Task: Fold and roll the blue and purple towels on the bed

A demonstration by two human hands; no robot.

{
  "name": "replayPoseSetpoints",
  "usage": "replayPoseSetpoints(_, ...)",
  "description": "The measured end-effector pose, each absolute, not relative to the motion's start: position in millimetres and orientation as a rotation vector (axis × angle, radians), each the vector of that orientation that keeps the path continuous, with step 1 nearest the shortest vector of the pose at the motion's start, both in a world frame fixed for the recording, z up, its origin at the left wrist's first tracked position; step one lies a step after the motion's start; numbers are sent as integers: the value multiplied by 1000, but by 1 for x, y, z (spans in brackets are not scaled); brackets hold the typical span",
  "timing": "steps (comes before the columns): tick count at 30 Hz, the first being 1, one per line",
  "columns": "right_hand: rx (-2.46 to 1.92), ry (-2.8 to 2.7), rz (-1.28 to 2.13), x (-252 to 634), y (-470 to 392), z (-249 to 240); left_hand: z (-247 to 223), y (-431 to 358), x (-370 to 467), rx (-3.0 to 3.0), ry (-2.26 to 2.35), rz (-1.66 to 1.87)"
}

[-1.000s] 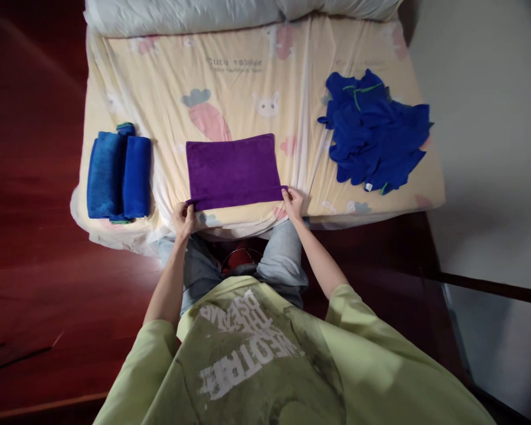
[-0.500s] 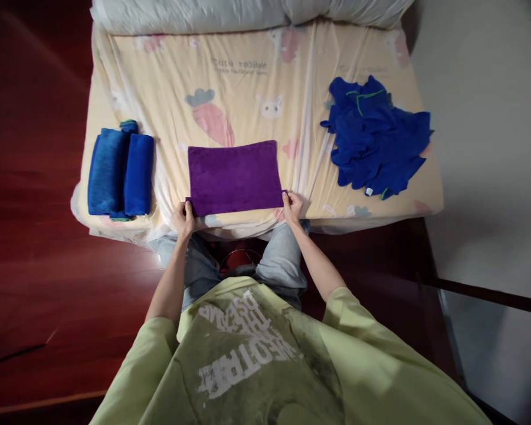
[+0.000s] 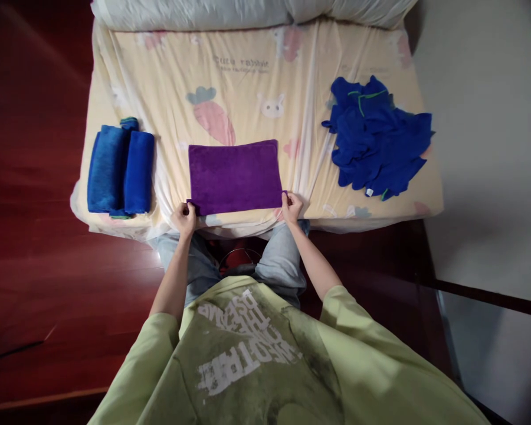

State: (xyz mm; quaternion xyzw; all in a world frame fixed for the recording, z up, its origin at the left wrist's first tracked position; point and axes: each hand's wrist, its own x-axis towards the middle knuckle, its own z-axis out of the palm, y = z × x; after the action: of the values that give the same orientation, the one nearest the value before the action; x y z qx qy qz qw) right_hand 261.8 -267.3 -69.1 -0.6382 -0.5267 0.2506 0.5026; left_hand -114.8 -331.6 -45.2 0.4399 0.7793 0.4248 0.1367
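While left fingers and right fingers pinch its near corners, the purple cloth lies between them.

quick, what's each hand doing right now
Left hand: closed, pinching the near left corner of the purple cloth.
Right hand: closed, pinching its near right corner.

cloth is solid purple fyi. rolled towels at its 9 o'clock: blue w/ green edging. pile btwn 2 & 3: deep blue, green trim too. sheet's pale yellow w/ pink carrot & white rabbit prints
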Motion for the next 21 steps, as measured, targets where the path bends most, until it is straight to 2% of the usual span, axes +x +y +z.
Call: replayPoseSetpoints(21, -1597, -1294, 542, 258, -269, -73, -41, -330, -109, 1289, 2339, 1188)
